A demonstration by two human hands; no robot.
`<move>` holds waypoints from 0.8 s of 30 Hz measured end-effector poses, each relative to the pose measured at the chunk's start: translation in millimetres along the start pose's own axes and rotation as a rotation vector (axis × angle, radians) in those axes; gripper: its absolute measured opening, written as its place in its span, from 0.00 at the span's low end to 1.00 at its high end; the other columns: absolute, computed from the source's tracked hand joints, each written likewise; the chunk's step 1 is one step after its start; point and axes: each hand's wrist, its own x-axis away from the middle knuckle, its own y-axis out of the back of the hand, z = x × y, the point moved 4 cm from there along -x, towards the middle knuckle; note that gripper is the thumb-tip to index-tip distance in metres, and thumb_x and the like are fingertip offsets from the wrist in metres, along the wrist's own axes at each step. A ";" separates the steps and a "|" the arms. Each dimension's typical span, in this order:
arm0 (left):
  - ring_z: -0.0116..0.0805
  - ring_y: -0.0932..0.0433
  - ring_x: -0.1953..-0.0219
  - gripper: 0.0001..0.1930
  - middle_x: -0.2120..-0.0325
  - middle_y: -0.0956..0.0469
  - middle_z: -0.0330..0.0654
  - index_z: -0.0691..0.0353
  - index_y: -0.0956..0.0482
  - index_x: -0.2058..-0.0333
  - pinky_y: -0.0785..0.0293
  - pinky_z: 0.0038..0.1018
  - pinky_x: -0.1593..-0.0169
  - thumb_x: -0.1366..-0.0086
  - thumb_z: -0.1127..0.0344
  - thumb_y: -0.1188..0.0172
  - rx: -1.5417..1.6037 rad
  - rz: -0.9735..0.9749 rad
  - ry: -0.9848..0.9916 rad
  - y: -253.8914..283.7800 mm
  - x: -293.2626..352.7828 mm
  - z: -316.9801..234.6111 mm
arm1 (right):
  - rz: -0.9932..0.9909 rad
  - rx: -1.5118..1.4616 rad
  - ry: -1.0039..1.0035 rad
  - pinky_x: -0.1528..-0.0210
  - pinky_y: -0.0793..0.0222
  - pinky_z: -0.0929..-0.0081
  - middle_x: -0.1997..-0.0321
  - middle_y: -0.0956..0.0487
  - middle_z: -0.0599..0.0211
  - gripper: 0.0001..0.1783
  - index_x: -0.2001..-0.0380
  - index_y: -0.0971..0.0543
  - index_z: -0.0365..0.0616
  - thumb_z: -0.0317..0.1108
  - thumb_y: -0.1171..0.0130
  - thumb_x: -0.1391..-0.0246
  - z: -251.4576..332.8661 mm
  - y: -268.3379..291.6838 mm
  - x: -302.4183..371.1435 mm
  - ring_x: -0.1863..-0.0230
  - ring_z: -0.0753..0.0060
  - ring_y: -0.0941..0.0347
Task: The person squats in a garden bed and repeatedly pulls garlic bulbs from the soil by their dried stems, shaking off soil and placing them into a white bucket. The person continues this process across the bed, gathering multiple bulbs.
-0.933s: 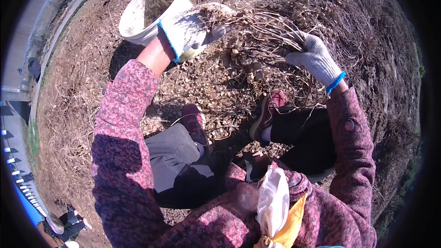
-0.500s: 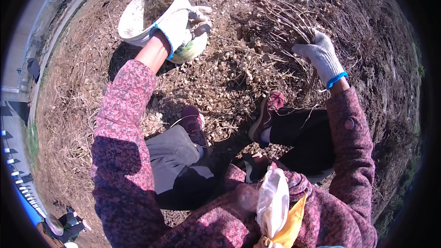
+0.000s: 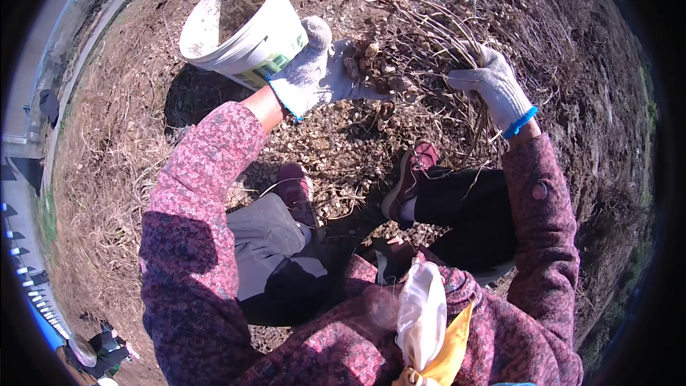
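My right hand (image 3: pixel 489 80), in a white knit glove with a blue cuff, is closed round a bundle of dry plant stems (image 3: pixel 446 32). The stems spread leftward to a clump of small brown pods that look like peanuts (image 3: pixel 371 57). My left hand (image 3: pixel 319 75), gloved the same way, is open beside that clump. Its thumb points up and its fingers stretch to the right; whether they touch the pods I cannot tell. Just left of this hand, a white bucket (image 3: pixel 282 32) leans with its mouth toward the upper left, dirt smeared inside.
Dry stalks (image 3: pixel 564 43) lie heaped on the right. Scattered bits and straw cover the soil (image 3: pixel 336 136) between my two dark red shoes (image 3: pixel 296 189). A paved strip (image 3: pixel 36 93) runs along the far left, and another person (image 3: pixel 100 354) is at the lower left.
My left hand has come away from the bucket's side and moved right and down to the pod clump, its fingers spreading. The bucket has tilted slightly. My right hand still grips the stems.
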 end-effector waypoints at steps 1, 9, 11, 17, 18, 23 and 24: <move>0.54 0.25 0.48 0.33 0.51 0.23 0.47 0.58 0.31 0.41 0.29 0.59 0.40 0.34 0.40 0.42 -0.064 -0.086 -0.057 -1.3 2.0 2.4 | 0.011 0.031 0.004 0.79 0.39 0.87 0.77 0.24 0.78 0.11 0.62 0.20 0.43 0.24 0.31 0.48 0.3 -0.7 -0.3 0.81 0.88 0.34; 0.35 0.23 0.43 0.14 0.47 0.20 0.45 0.63 0.20 0.50 0.27 0.35 0.37 0.28 0.68 0.51 -1.640 -0.164 -0.197 -16.9 -4.2 -14.2 | 0.020 0.197 -0.025 0.62 0.28 0.81 0.66 0.18 0.76 0.15 0.58 0.19 0.41 0.25 0.30 0.51 6.8 -5.3 3.6 0.67 0.84 0.27; 0.36 0.23 0.44 0.15 0.47 0.20 0.44 0.63 0.18 0.51 0.27 0.32 0.38 0.29 0.68 0.51 -1.940 -0.190 -0.063 -2.6 -1.7 -32.0 | 0.008 0.238 -0.023 0.58 0.27 0.79 0.65 0.18 0.76 0.14 0.59 0.19 0.41 0.24 0.31 0.51 9.5 -6.2 5.0 0.65 0.83 0.26; 0.42 0.21 0.57 0.13 0.59 0.18 0.43 0.55 0.18 0.56 0.27 0.38 0.51 0.34 0.64 0.49 -2.650 0.016 -0.049 9.1 15.1 -40.8 | 0.052 0.229 -0.018 0.55 0.27 0.78 0.62 0.17 0.73 0.18 0.54 0.19 0.39 0.23 0.33 0.50 4.2 -9.3 4.3 0.62 0.81 0.25; 0.42 0.22 0.59 0.12 0.61 0.19 0.42 0.55 0.18 0.57 0.27 0.39 0.53 0.34 0.64 0.49 -2.836 0.015 -0.033 4.2 15.7 -36.4 | 0.062 0.230 -0.017 0.55 0.27 0.78 0.61 0.17 0.73 0.19 0.53 0.19 0.39 0.23 0.33 0.50 1.9 -9.3 2.9 0.61 0.81 0.25; 0.47 0.23 0.55 0.14 0.57 0.22 0.51 0.57 0.22 0.53 0.29 0.43 0.48 0.33 0.63 0.53 -2.779 -0.525 0.139 -21.1 13.0 -29.0 | 0.102 0.270 0.035 0.60 0.28 0.77 0.68 0.20 0.76 0.13 0.60 0.19 0.38 0.25 0.33 0.50 -5.0 -12.5 -1.6 0.67 0.83 0.28; 0.50 0.23 0.52 0.17 0.54 0.22 0.52 0.62 0.24 0.50 0.29 0.43 0.46 0.32 0.62 0.54 -2.768 -0.600 0.167 -21.0 14.7 -31.0 | 0.120 0.353 0.057 0.61 0.28 0.77 0.68 0.19 0.76 0.12 0.60 0.19 0.38 0.25 0.33 0.50 -3.9 -14.4 -1.2 0.67 0.82 0.28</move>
